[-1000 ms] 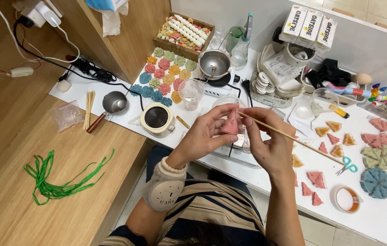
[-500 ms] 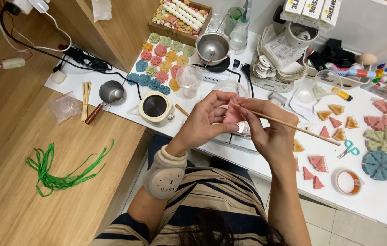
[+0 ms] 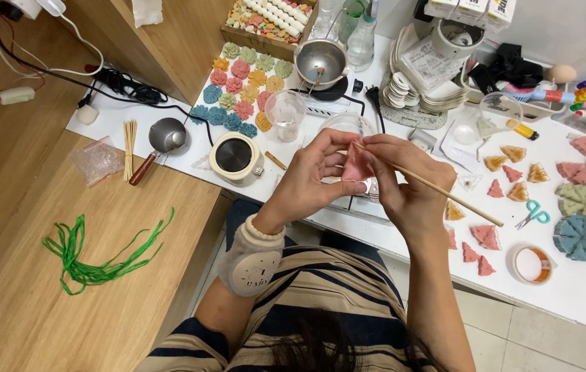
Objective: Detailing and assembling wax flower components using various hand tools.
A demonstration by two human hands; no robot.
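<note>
Just in front of the small cream melting pot (image 3: 235,158), her left hand (image 3: 310,180) pinches a pink wax-like wedge (image 3: 356,167); her right hand (image 3: 406,184), fingers curled round a thin wooden stick (image 3: 430,184), seems to be working its edge, needing a light, steady touch
</note>
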